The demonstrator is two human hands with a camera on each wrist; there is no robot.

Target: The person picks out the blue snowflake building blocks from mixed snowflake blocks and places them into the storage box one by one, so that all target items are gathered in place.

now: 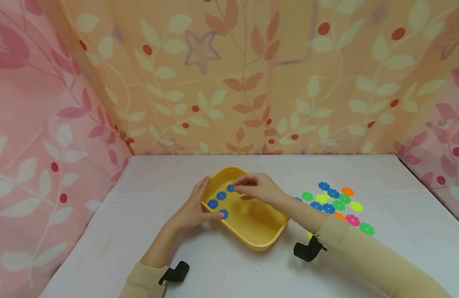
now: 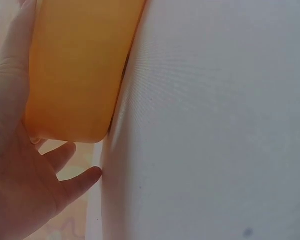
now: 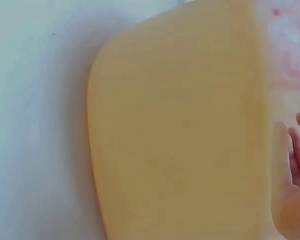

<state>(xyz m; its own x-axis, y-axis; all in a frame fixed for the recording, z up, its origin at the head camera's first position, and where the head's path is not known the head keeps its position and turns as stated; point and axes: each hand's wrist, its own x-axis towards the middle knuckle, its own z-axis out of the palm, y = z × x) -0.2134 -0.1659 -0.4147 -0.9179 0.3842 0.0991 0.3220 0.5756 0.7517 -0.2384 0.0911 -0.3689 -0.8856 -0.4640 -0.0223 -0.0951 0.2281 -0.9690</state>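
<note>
A yellow plastic tub (image 1: 259,244) stands at an angle on the table. My left hand (image 1: 192,211) holds its left end, thumb over the near rim and fingers at the far side; the left wrist view shows this hand (image 2: 27,165) against the tub's outer wall (image 2: 75,75). Inside lie blue snowflake discs (image 1: 212,203), one beside my left thumb tip. My right hand (image 1: 260,189) reaches over the tub and pinches a blue disc (image 1: 230,188) at its right edge. In the right wrist view, the tub's wall (image 3: 175,120) hides part of the right hand (image 3: 295,200).
Several loose snowflake discs in blue, green, yellow, orange and pink, including a pink one (image 1: 352,220), lie on the white table (image 1: 400,198) right of the tub, partly behind the right forearm. Patterned curtains (image 1: 229,82) hang behind and at both sides.
</note>
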